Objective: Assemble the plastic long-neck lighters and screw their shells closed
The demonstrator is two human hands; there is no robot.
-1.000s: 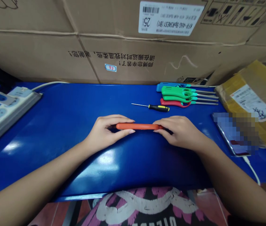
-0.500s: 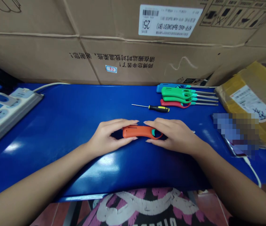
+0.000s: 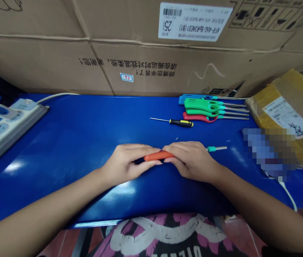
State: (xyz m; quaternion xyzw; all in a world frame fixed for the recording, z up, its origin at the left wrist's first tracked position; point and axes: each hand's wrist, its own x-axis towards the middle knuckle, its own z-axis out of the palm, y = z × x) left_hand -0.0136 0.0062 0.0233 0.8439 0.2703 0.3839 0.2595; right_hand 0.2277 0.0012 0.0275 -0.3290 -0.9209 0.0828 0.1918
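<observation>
Both hands hold one orange long-nosed lighter (image 3: 158, 156) low over the blue table (image 3: 81, 132). My left hand (image 3: 126, 164) wraps its fingers round the lighter's left end. My right hand (image 3: 190, 159) covers the right part of the body, fingers closed over it. The lighter's teal collar and metal nozzle (image 3: 217, 148) stick out to the right past my right hand. A tiny pale speck (image 3: 176, 139) lies on the table just beyond the hands.
A small black-and-yellow screwdriver (image 3: 179, 122) lies behind the hands. Several blue, green and red lighters (image 3: 207, 109) are stacked at the back right. A power strip (image 3: 4, 123) is at the left, a cardboard box wall (image 3: 114, 46) behind, a taped parcel (image 3: 290, 110) at the right.
The hands have drawn closer together over the orange lighter and shifted slightly towards me. The lighter has turned in the grip, and its metal nozzle now shows at the right.
</observation>
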